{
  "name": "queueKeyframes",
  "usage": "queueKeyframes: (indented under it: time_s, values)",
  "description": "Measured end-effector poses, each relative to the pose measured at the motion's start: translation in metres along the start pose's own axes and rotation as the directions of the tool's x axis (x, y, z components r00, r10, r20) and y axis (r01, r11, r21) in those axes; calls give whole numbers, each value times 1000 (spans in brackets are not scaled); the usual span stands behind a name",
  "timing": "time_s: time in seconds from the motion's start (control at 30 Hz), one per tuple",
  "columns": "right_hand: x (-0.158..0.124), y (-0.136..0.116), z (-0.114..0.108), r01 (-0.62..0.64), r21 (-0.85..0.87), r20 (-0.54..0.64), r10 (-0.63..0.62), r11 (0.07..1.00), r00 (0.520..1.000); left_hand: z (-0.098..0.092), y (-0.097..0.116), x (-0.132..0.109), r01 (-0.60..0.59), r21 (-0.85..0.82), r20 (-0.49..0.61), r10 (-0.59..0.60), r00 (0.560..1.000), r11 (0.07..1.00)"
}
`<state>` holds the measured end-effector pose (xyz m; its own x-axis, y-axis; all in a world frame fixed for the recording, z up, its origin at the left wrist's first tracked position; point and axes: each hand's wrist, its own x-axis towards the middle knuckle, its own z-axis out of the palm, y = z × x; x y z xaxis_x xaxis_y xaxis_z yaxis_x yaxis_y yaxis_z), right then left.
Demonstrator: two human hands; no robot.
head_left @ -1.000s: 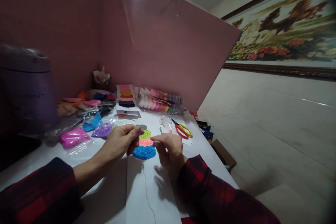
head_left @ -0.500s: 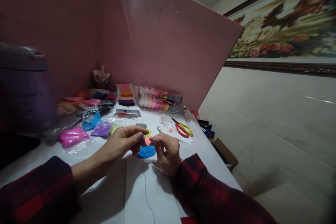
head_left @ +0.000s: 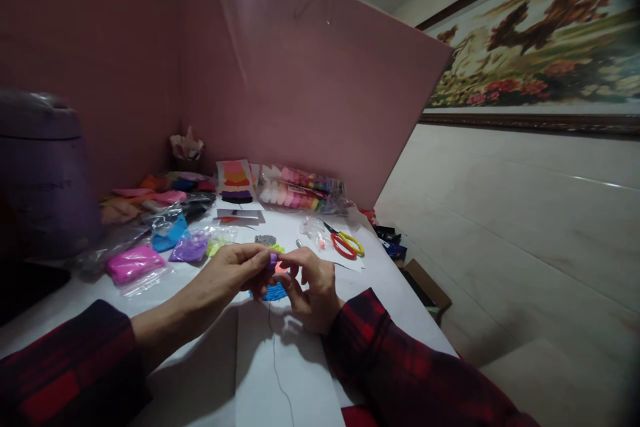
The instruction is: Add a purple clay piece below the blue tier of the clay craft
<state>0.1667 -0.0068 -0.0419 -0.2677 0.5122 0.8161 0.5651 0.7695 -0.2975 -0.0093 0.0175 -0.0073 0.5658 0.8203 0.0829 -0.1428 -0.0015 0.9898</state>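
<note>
Right hand [head_left: 315, 285] has reached purple clay [head_left: 273, 259] pinched in the left hand [head_left: 239, 268] — right fingertips apart — seemingly shaping it; next calls for gentle pressure.

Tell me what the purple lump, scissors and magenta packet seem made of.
Purple lump: perhaps soft modelling clay; it looks smooth and rounded, though small in view.
Scissors: probably smooth plastic handles, judging by the bright red and yellow loops; dark blades, perhaps metal.
Magenta packet: clear, shiny plastic film, shown by glints and creases; contents possibly clay.

Framed horse painting [head_left: 540, 47] — purple container [head_left: 43, 187]
</note>
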Motion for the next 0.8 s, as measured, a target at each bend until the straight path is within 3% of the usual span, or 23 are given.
queueKeyframes:
  time_s: [0.2,0.3,0.43,0.53,0.6,0.67,0.73,0.8]
  values:
    - [-1,2,3,61,-18,-53,-62,998,997,-3,-3,3,-22,-31,-46,20,999,999]
    - [-2,1,4,13,36,-137,-8,999,990,-1,0,2,-46,15,-79,47,996,999]
    - [0,1,1,-83,130,-372,126,988,920,3,3,0,-20,97,-106,30,994,995]
    - [3,2,-4,-161,136,-461,206,978,863,3,1,0,3,17,-84,-2,996,1000]
    - [4,2,-5,-170,82,-380,189,982,905,1,-2,0,13,-54,-73,-17,997,998]
    - [2,-2,-4,-126,18,-221,126,992,967,-1,-4,1,14,-64,-57,-18,998,998]
    - [-1,-7,0,-70,-24,-99,68,997,993,-1,-4,0,22,-26,-27,-23,999,999]
    - [-3,-12,3,-16,-50,-50,14,999,999,0,-3,0,26,33,-4,-26,1000,999]
